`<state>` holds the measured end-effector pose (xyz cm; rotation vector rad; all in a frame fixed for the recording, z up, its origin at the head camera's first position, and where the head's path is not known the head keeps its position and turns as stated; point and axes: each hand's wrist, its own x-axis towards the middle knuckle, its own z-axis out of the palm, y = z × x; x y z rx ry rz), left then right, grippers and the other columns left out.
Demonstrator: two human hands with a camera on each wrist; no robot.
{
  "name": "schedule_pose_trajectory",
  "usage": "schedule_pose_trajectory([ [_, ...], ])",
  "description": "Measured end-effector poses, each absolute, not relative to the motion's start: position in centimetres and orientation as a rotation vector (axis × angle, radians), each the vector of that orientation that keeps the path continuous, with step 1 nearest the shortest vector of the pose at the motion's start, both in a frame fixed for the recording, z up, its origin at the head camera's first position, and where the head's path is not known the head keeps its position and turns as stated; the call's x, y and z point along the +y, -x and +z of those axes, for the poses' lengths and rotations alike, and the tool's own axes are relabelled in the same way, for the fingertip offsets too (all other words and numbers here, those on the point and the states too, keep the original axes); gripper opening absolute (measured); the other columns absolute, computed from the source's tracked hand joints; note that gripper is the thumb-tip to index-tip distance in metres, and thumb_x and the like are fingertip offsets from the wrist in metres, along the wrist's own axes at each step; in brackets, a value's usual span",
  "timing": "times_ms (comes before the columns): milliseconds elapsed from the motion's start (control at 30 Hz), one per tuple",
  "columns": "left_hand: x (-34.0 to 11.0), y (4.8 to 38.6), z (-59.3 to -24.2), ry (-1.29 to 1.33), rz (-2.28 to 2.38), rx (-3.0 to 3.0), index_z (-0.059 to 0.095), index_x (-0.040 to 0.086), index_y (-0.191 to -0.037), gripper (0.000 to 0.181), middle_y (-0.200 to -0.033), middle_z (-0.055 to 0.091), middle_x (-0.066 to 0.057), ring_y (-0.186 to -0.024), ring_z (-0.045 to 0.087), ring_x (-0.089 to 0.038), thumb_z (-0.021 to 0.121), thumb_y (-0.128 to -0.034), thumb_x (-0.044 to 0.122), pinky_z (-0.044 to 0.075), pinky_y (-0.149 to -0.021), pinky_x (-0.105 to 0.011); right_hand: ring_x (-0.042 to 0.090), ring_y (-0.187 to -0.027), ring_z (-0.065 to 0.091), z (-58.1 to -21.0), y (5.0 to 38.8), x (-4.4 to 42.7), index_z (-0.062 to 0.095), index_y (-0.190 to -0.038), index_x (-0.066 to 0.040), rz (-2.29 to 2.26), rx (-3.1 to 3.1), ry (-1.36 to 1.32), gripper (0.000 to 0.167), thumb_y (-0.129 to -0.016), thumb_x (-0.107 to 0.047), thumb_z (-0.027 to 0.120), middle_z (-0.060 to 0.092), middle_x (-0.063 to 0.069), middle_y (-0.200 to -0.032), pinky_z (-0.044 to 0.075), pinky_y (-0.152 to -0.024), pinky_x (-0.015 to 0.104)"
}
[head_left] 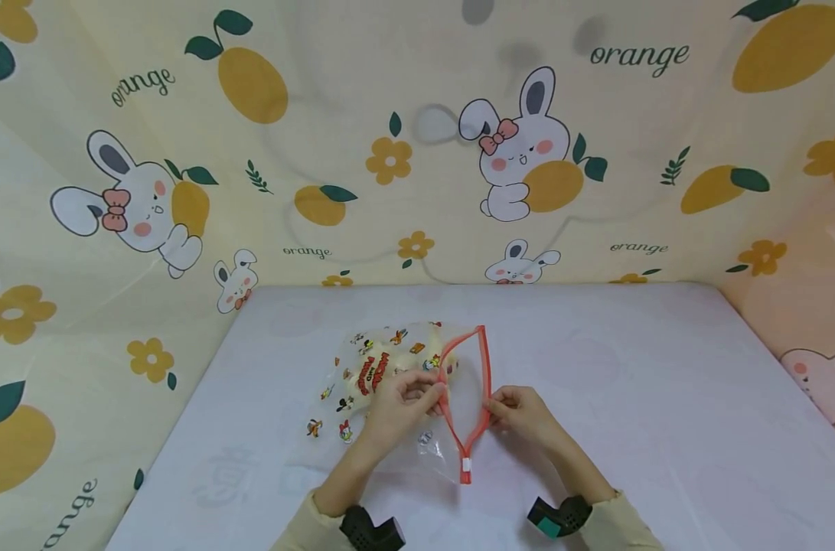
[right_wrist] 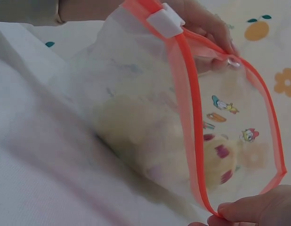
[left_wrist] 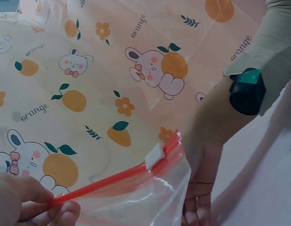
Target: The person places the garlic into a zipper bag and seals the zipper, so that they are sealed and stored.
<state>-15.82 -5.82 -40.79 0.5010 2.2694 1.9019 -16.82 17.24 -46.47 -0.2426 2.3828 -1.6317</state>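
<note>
A clear plastic bag (head_left: 351, 398) printed with small cartoon figures lies on the white table, its red-edged mouth spread apart toward the right. My left hand (head_left: 406, 402) pinches the left edge of the mouth; my right hand (head_left: 523, 413) pinches the right edge. A white slider (head_left: 466, 464) sits at the near end of the red zipper. Inside the bag is a pale yellow, plush-looking item (right_wrist: 218, 162) with dark pink patches, seen through the opening in the right wrist view. In the left wrist view the left hand (left_wrist: 30, 202) holds the red strip between thumb and fingers.
The white table (head_left: 631, 367) extends around the bag on all sides. Behind it and at both sides hangs a cream cloth (head_left: 389, 76) printed with rabbits, oranges and flowers. Each wrist wears a black camera.
</note>
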Motion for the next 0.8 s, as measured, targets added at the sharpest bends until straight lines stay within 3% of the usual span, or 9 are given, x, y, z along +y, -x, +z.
schedule_pose_trajectory([
  [200, -5.1, 15.8, -41.2, -0.519, 1.870, 2.303, 0.066, -0.008, -0.105, 0.023, -0.094, 0.069, -0.028, -0.068, 0.061, 0.004, 0.064, -0.0913, 0.010, 0.056, -0.064, -0.012, 0.004, -0.065, 0.060, -46.6, 17.0, 17.3, 0.062, -0.093, 0.014, -1.635, 2.385, 0.232, 0.024, -0.094, -0.010, 0.059, 0.070, 0.023, -0.079, 0.054, -0.058, 0.019],
  [467, -3.9, 15.7, -42.6, -0.566, 1.883, 2.261, 0.065, -0.010, -0.101, 0.019, -0.089, 0.068, -0.031, -0.066, 0.062, 0.001, 0.063, -0.0906, 0.005, 0.060, -0.064, -0.018, 0.006, -0.065, 0.062, -47.2, 17.0, 17.4, 0.062, -0.092, 0.016, -1.647, 2.392, 0.206, 0.024, -0.094, -0.008, 0.059, 0.070, 0.022, -0.077, 0.058, -0.060, 0.021],
  [800, -2.4, 15.6, -44.3, -0.614, 1.856, 2.306, 0.066, -0.009, -0.098, 0.017, -0.084, 0.070, -0.028, -0.065, 0.069, -0.021, 0.063, -0.0904, 0.005, 0.057, -0.059, -0.014, 0.003, -0.061, 0.061, -47.3, 17.3, 17.5, 0.062, -0.096, 0.017, -1.702, 2.390, 0.205, 0.024, -0.094, -0.007, 0.059, 0.069, 0.024, -0.078, 0.059, -0.059, 0.022],
])
